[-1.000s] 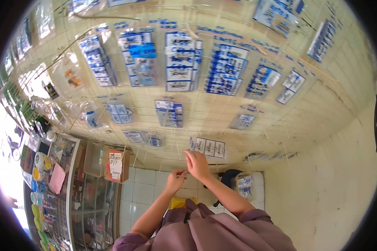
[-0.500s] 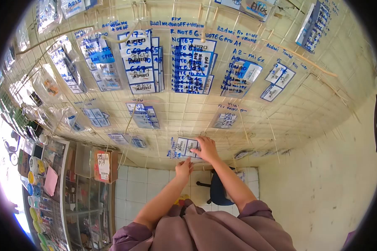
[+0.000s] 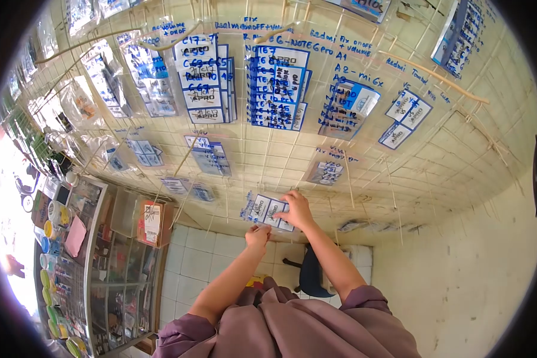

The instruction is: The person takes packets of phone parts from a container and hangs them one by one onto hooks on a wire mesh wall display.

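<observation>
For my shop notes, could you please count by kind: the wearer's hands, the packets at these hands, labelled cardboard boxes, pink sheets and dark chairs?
Hands (left hand, right hand): 2
Packet: 1
Cardboard box: 1
Pink sheet: 1
Dark chair: 1
Total: 6

The right hand's grip covers part of the packet, whose blue handwriting seems too blurred to read.

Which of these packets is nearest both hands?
The low, central packet: the right hand overlaps its right end and the left hand is at its lower edge; no hand touches the others.
</observation>
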Demonstrator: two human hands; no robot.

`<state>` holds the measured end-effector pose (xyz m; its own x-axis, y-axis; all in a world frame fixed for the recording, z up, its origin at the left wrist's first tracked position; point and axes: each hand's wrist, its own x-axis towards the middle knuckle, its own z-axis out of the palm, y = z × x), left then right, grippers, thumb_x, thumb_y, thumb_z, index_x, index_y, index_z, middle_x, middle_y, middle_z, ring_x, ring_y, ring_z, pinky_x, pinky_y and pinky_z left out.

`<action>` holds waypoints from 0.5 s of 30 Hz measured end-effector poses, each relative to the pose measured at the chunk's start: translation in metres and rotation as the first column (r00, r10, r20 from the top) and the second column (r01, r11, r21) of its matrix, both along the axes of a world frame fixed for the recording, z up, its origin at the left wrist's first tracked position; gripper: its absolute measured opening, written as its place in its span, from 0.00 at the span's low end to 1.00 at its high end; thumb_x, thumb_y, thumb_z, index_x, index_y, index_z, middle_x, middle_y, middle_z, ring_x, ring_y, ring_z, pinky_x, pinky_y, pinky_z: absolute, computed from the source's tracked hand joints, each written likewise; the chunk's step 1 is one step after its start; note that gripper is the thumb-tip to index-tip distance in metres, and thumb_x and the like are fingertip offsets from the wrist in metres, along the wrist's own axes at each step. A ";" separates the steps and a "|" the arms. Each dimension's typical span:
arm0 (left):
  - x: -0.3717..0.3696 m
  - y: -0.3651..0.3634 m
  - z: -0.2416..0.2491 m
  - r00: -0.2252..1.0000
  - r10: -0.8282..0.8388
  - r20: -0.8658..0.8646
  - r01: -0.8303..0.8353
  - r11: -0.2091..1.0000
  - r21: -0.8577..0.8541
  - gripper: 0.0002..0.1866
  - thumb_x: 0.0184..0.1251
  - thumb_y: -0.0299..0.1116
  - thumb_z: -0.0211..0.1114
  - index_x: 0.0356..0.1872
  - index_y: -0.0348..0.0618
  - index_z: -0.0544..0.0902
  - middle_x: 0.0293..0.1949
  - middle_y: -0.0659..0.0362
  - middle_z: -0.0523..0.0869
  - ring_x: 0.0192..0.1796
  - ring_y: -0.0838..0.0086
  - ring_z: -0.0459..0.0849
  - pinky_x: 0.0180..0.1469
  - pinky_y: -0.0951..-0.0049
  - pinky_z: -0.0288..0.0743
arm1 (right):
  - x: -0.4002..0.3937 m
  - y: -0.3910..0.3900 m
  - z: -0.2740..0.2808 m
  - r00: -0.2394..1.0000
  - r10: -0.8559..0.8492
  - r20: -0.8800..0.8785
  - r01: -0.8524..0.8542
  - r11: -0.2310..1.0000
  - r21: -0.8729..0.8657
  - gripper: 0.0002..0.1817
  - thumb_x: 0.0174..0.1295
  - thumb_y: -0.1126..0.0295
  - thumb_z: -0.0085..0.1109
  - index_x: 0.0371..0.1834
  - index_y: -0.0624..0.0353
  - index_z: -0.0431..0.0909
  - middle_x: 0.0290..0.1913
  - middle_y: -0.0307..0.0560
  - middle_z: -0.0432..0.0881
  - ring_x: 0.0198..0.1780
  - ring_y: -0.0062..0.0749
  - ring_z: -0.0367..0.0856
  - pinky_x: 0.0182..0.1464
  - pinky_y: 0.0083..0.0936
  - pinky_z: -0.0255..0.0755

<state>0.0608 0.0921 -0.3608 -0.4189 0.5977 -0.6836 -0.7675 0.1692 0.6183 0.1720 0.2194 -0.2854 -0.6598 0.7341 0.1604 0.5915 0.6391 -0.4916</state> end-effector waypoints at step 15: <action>-0.022 -0.053 0.038 0.955 -0.296 -0.028 0.297 0.951 0.091 0.22 0.62 0.18 0.70 0.55 0.39 0.72 0.44 0.58 0.81 0.46 0.73 0.82 0.45 0.71 0.79 | 0.018 -0.050 0.036 0.976 -0.139 -0.165 0.131 0.990 -0.056 0.26 0.50 0.47 0.78 0.44 0.53 0.85 0.31 0.42 0.86 0.37 0.35 0.84 0.58 0.41 0.60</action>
<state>0.0390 0.0393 -0.3227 -0.2221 0.7572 -0.6143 -0.6830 0.3288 0.6522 0.1897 0.1692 -0.2493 -0.5206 0.8234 0.2257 0.5769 0.5341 -0.6180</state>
